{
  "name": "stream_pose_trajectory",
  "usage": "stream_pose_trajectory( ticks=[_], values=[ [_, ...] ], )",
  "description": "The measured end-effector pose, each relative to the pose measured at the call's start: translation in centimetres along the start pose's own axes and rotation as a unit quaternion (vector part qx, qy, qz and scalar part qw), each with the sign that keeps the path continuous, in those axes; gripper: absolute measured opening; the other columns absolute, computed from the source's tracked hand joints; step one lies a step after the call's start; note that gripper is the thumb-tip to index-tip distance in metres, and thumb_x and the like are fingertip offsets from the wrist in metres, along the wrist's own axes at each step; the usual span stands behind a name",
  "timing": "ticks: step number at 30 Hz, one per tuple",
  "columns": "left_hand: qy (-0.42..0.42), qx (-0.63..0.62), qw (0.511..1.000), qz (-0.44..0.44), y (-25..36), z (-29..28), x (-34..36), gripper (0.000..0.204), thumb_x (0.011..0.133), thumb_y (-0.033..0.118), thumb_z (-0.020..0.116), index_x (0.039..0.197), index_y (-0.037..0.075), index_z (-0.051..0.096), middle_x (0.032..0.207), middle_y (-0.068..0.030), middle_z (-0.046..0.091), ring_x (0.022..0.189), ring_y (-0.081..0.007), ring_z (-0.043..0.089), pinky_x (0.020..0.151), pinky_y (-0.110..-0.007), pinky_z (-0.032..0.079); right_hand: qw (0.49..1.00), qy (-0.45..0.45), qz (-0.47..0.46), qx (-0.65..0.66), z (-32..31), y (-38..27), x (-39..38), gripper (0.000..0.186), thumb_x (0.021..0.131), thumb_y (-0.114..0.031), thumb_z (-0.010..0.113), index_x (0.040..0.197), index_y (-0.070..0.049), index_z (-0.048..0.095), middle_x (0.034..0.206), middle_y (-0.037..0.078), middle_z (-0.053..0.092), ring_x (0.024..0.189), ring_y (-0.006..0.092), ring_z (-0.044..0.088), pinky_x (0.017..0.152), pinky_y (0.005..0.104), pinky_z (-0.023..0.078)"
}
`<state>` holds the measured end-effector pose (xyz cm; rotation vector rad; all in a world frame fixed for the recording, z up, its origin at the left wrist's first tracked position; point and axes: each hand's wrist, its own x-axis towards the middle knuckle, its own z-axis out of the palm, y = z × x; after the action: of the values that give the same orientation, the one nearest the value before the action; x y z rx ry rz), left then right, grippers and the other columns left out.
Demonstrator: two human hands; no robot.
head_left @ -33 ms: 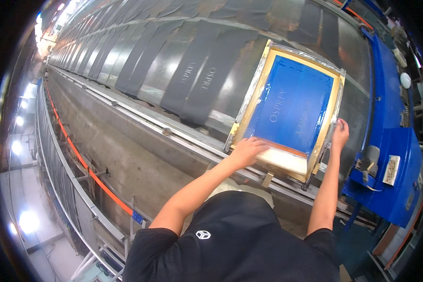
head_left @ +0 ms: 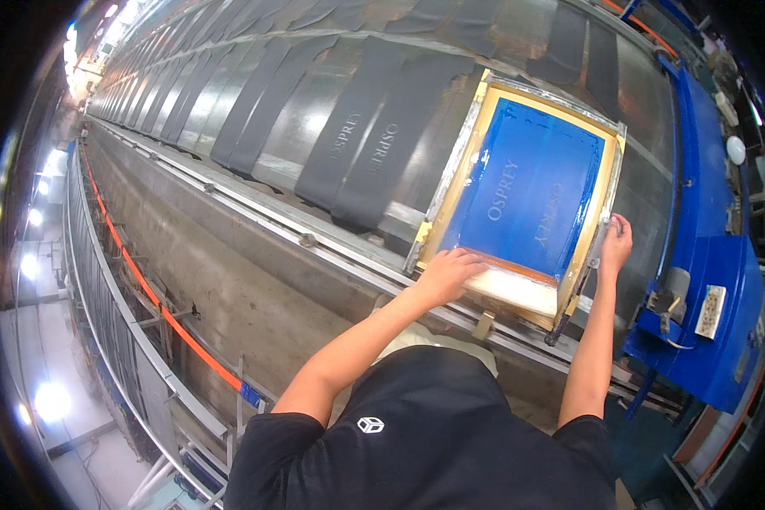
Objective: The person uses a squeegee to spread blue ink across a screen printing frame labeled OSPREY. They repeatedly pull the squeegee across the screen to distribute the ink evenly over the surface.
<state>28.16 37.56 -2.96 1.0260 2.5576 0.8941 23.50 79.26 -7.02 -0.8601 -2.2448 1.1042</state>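
On squeegee, left hand palm-down

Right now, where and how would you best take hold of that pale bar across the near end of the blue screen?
I'd likely take the pale bar by its long near edge, coming from the near side with the grip across its width. It lies crosswise, that long edge turned toward the near side; the left hand is at its left end, while its middle looks uncovered.
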Motion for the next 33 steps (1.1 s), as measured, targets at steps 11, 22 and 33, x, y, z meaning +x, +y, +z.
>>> stream_pose_trajectory(
  ticks=[11, 22, 33],
  values=[
    [-0.050, 0.053, 0.996, -0.051, -20.8, -17.3, -7.2, 0.060, 0.069, 0.002, 0.072, 0.126, 0.017, 0.068, 0.127, -0.0017, 0.067, 0.121, -0.0246, 0.058, 0.097, -0.041, 0.046, 0.993, -0.050, 0.031, 0.103, 23.1, -14.3, -12.4, 0.023, 0.103, -0.024, 0.058, 0.112, -0.006, 0.068, 0.077, 0.000, 0.059, 0.067, 0.0105, 0.051, 0.064, 0.0285, 0.043],
    [0.026, 0.026, 0.999, 0.000, -28.8, -24.8, -12.1, 0.057, 0.071, -0.002, 0.067, 0.127, 0.012, 0.067, 0.131, -0.0074, 0.066, 0.123, -0.0302, 0.060, 0.101, -0.042, 0.050, 0.977, -0.087, 0.015, 0.193, 30.0, -27.5, -14.3, 0.023, 0.103, -0.023, 0.060, 0.118, -0.008, 0.068, 0.081, -0.002, 0.058, 0.062, 0.0056, 0.043, 0.056, 0.0241, 0.037],
    [-0.033, 0.101, 0.990, -0.089, -40.0, -35.6, -15.9, 0.057, 0.071, -0.004, 0.068, 0.125, 0.012, 0.069, 0.131, -0.0067, 0.068, 0.124, -0.0287, 0.060, 0.106, -0.040, 0.048, 0.985, -0.089, 0.038, 0.140, 44.1, -35.5, -22.4, 0.025, 0.102, -0.021, 0.056, 0.118, -0.004, 0.065, 0.102, 0.013, 0.069, 0.093, 0.0228, 0.064, 0.087, 0.0360, 0.049]
  ],
)
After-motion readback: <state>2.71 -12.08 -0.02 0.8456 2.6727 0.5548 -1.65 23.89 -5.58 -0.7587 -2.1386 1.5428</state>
